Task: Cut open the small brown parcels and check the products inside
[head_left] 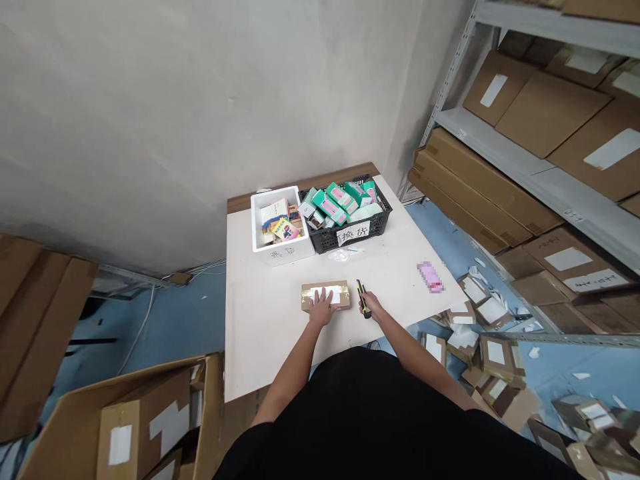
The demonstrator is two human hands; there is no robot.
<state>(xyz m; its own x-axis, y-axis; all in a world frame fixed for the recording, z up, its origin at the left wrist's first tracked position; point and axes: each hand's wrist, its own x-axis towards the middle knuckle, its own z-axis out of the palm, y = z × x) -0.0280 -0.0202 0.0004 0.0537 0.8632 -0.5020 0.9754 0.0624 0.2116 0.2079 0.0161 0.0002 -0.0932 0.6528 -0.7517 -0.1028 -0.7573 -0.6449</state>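
Observation:
A small taped cardboard box (306, 303) with a white label lies on the pale table (265, 333) in front of me. My left hand (323, 307) rests on its top, fingers spread over the label. Just right of the box, my right hand (369, 305) is closed around a black and yellow box cutter (362, 293), which points away from me and stays apart from the box. Whether its blade is out is too small to tell.
Behind the box stand a white foam box (283, 253) of booklets and a black basket (325, 240) of green-and-pink cartons. A pixelated pink item (431, 277) lies at right. Cardboard boxes fill the shelf (500, 147), a large carton (213, 400) and the floor.

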